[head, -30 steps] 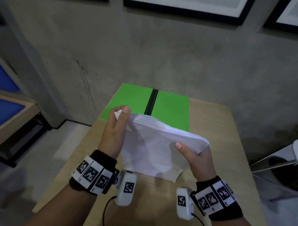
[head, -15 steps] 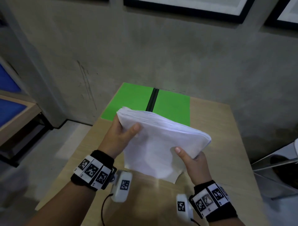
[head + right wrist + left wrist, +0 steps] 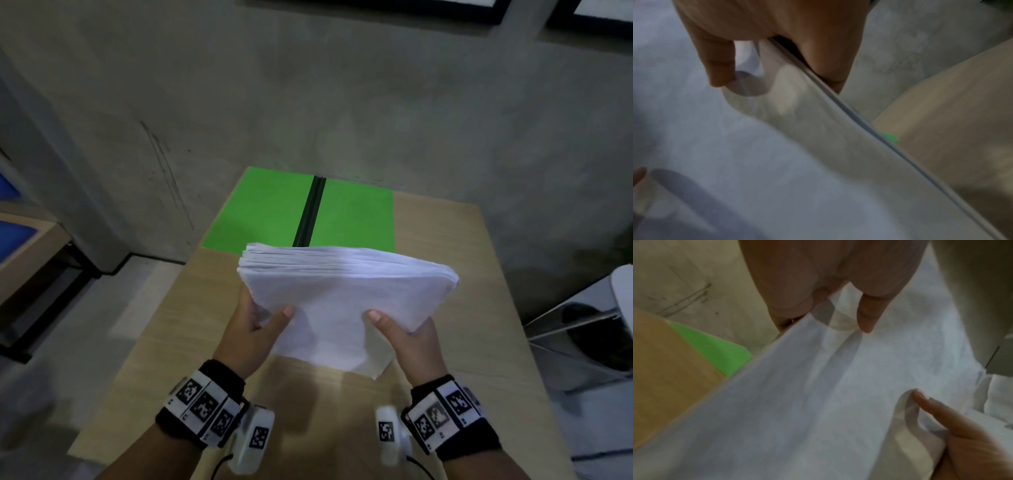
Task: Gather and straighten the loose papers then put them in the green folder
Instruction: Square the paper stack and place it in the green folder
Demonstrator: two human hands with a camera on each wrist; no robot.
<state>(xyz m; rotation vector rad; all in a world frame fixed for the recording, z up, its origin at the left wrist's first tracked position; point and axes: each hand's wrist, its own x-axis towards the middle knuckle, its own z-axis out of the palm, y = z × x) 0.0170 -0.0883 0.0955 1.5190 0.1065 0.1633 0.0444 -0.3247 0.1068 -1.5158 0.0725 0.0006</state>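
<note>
A thick stack of white papers [image 3: 342, 294] is held above the wooden table [image 3: 455, 308], its far edge raised and roughly even. My left hand [image 3: 260, 325] grips its left side, thumb on top and fingers beneath. My right hand [image 3: 407, 332] grips the right side the same way. Behind the stack, the green folder [image 3: 263, 209] lies open and flat at the table's far end, with a black spine [image 3: 310, 212] down its middle. The wrist views show the papers [image 3: 838, 394] [image 3: 735, 154] under each thumb, and a sliver of folder [image 3: 715, 347] [image 3: 889, 138].
A grey concrete wall [image 3: 308, 102] rises right behind the table's far edge. A chair with a metal frame [image 3: 582, 329] stands at the right. A low wooden shelf [image 3: 24, 246] sits on the left, over grey floor [image 3: 85, 325].
The stack has turned from hanging slanted to lying flatter, and has risen towards the folder. My left hand slid from the top left corner down to the near left side.
</note>
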